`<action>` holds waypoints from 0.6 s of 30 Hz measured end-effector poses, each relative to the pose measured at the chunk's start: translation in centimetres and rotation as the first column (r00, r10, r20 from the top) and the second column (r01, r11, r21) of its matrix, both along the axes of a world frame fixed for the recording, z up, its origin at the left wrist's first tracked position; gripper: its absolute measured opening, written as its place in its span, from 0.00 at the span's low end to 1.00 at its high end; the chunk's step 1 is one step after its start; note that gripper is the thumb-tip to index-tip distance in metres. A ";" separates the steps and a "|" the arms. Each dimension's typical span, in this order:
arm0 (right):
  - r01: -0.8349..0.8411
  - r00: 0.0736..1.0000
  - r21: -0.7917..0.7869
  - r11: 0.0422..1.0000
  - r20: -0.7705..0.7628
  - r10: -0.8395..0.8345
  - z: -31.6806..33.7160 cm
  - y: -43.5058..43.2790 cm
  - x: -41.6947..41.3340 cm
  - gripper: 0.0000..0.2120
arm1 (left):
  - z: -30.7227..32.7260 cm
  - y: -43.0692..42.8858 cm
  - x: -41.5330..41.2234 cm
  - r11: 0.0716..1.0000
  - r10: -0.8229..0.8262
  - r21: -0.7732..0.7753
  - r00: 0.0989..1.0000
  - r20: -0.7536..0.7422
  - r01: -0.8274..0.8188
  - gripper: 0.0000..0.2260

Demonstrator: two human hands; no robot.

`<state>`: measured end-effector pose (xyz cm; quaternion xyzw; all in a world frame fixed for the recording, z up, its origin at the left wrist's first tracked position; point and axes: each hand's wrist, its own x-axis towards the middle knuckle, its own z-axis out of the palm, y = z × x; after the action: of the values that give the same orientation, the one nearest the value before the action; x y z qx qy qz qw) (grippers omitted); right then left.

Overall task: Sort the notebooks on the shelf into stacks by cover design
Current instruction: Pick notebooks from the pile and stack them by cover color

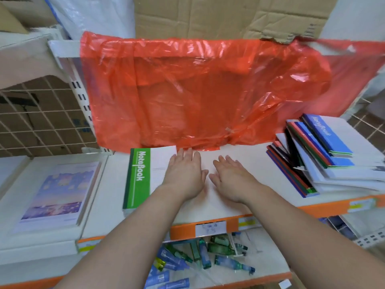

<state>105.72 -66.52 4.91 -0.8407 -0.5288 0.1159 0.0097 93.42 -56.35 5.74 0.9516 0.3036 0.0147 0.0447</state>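
Observation:
A green-spined notebook (143,176) lies flat on the white shelf (245,155), left of centre. My left hand (184,174) rests flat on its right part, fingers straight. My right hand (231,178) lies flat on the bare shelf just right of it, fingers spread, holding nothing. At the right end sits a messy pile of notebooks (325,159) with blue, red, green and black spines, a blue one on top. Far left, a stack topped by a purple sky cover (58,190) lies on the neighbouring shelf.
A red plastic sheet (198,90) hangs over the back of the shelf, with torn cardboard (229,15) above. The orange shelf edge (183,230) carries a price tag. Below it lie several small blue and green packets (204,253). A wire grid (41,117) stands at left.

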 end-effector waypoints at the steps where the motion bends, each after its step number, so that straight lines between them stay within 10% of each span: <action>1: 0.012 1.000 -0.003 1.000 -0.004 -0.012 0.0 -0.8 0.7 0.28 | -0.1 -0.6 0.8 1.000 -0.008 -0.006 1.000 -0.011 0.007 0.28; 18: -0.023 0.997 0.129 0.991 0.073 0.014 2.3 -12.5 14.5 0.27 | 1.7 -11.9 15.1 1.000 -0.025 -0.009 0.999 -0.038 0.024 0.29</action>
<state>120.25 -79.06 7.26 -0.8370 -0.5430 0.0511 0.0445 108.55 -68.21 7.41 0.9552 0.2928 -0.0050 0.0430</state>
